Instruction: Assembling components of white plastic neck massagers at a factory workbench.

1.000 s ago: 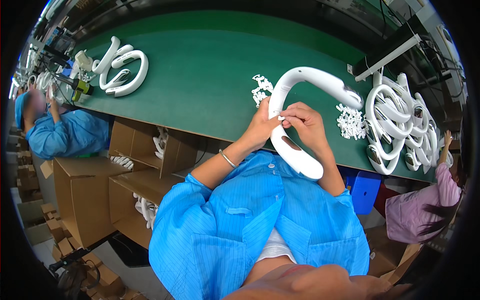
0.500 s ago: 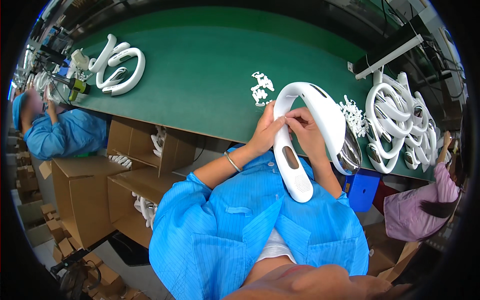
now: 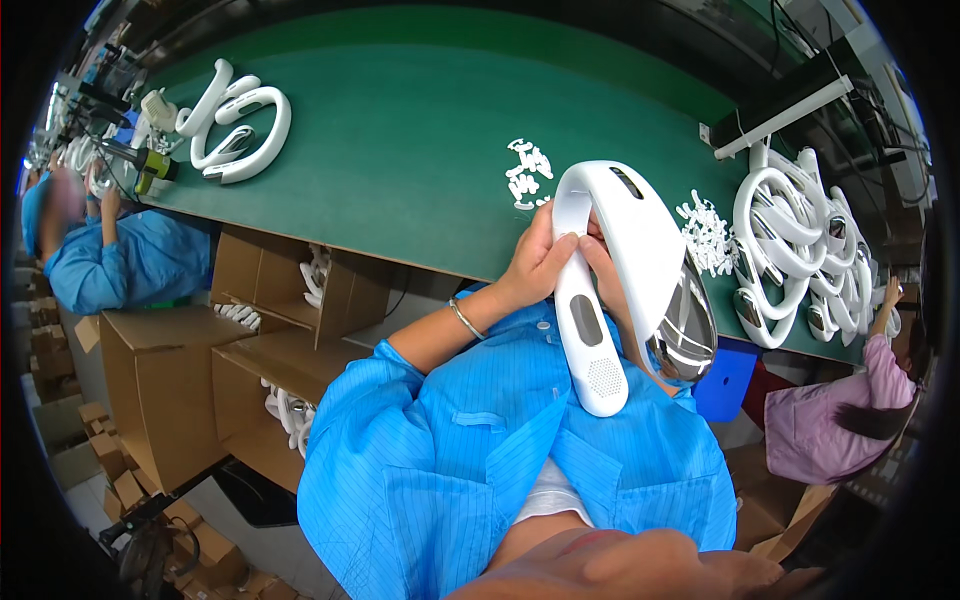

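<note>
Before my chest I hold a white U-shaped neckband device point(image 3: 640, 235) with both hands. It has a grey oval inset, a patch of small holes at one end and a shiny mirrored part at the other. My left hand point(image 3: 535, 262) is closed round its left arm, with the thumb on the inner face. My right hand point(image 3: 608, 282) sits inside the curve, its thumb pressed to the same arm near the left thumb. The band covers most of the right fingers. Small white curved pieces point(image 3: 524, 175) lie on the bench just beyond my left hand.
More small white pieces point(image 3: 706, 238) lie to the right, beside a heap of white neckbands point(image 3: 780, 235). Further neckbands point(image 3: 265, 150) rest at the far left of the green bench point(image 3: 400, 150). Cardboard boxes point(image 3: 165, 390) stand below. Co-workers sit left point(image 3: 130, 260) and right point(image 3: 825, 410).
The neckband has turned slightly, and its mirrored end has swung nearer to me. My right fingers have moved from a pinch at the band's inner edge to behind it, thumb against the arm.
</note>
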The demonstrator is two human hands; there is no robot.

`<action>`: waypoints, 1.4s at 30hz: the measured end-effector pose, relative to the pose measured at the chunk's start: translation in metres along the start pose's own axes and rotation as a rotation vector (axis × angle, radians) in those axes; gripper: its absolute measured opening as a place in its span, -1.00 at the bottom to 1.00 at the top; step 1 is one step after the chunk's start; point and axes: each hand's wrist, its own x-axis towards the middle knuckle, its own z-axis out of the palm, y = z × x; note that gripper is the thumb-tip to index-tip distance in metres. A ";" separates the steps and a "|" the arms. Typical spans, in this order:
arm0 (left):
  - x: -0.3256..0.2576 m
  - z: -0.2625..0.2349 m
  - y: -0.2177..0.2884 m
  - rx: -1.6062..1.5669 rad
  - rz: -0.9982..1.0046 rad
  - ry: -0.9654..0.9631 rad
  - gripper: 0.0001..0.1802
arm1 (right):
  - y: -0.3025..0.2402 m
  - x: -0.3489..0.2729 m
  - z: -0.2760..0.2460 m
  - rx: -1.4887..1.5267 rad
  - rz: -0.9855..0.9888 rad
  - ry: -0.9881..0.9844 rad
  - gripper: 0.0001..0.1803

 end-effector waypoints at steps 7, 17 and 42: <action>-0.002 -0.001 0.003 0.093 0.017 -0.003 -0.53 | 0.009 0.001 -0.003 0.066 -0.001 -0.071 -0.73; 0.011 0.009 -0.010 -0.129 -0.088 0.106 -0.63 | 0.029 0.001 -0.012 0.174 -0.004 -0.082 -0.74; 0.129 -0.020 0.007 0.753 -0.132 0.130 -0.62 | -0.033 -0.060 -0.605 0.193 -0.290 1.305 -0.66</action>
